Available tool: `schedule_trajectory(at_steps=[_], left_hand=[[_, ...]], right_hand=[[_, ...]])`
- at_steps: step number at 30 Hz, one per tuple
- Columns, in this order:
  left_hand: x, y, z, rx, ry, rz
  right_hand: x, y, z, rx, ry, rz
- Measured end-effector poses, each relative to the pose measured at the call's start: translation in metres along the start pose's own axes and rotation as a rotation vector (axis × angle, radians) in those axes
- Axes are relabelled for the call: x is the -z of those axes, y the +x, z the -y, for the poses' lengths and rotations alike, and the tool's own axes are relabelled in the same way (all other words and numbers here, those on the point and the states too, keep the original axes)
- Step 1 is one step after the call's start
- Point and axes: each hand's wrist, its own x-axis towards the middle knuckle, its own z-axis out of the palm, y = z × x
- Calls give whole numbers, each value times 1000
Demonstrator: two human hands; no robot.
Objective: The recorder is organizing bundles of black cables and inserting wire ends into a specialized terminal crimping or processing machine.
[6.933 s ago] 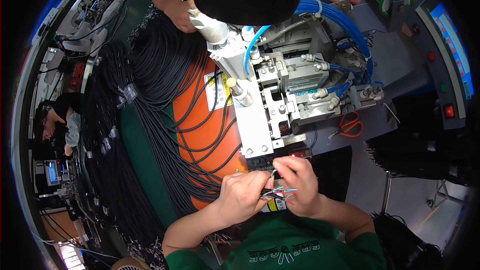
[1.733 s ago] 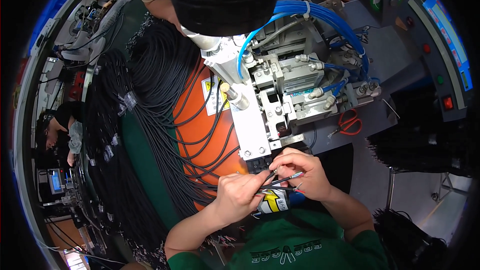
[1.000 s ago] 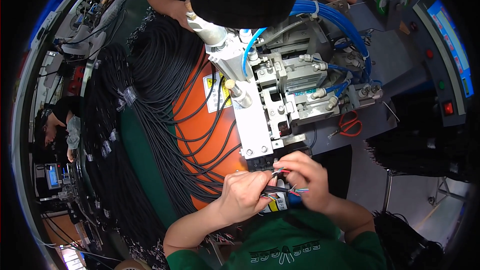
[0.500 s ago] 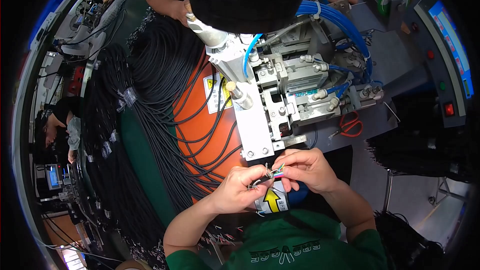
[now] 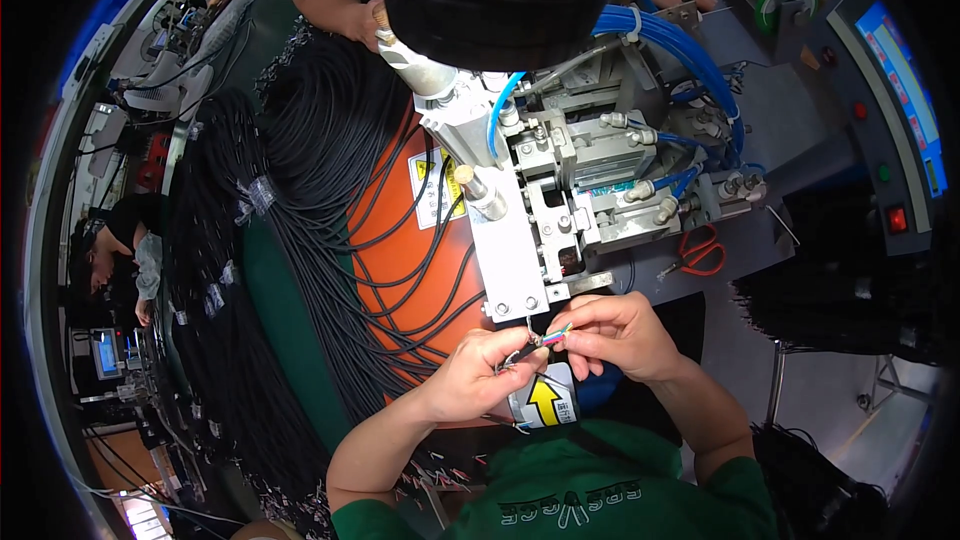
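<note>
My left hand (image 5: 480, 372) is closed around the end of a black cable (image 5: 512, 356), just in front of the metal machine (image 5: 510, 265). From the cable's stripped end come several thin coloured wires (image 5: 556, 337), pink, blue, green and yellow among them. My right hand (image 5: 625, 340) pinches the tips of these wires between thumb and forefinger. The wires lie side by side between the two hands. A small stray strand stands up beside my left thumb. Below the hands is a white label with a yellow arrow (image 5: 543, 402).
Black cables (image 5: 310, 270) lie bundled over the orange surface (image 5: 400, 275) at left. Red-handled scissors (image 5: 700, 252) rest right of the machine, near blue air hoses (image 5: 700, 50). A control panel (image 5: 890, 110) stands far right. Another person's hand (image 5: 365, 25) is at the far side.
The coloured wires, bunched and partly hidden before, now stretch in a flatter row between my hands. My right hand has shifted slightly to the right.
</note>
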Motion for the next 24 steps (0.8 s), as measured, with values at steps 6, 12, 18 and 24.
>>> schedule_trajectory(at_steps=[6,12,18,24], left_hand=[[6,2,2,52,-110,112],[2,2,-2,126,-198,95],[-29,-4,-10,-303,999,-309],[-25,-9,-7,-319,990,-253]], right_hand=[[6,1,3,-32,32,58],[6,1,3,38,-143,20],[-10,-2,-8,550,-1074,-318],[-11,-1,-12,477,-1134,-302]])
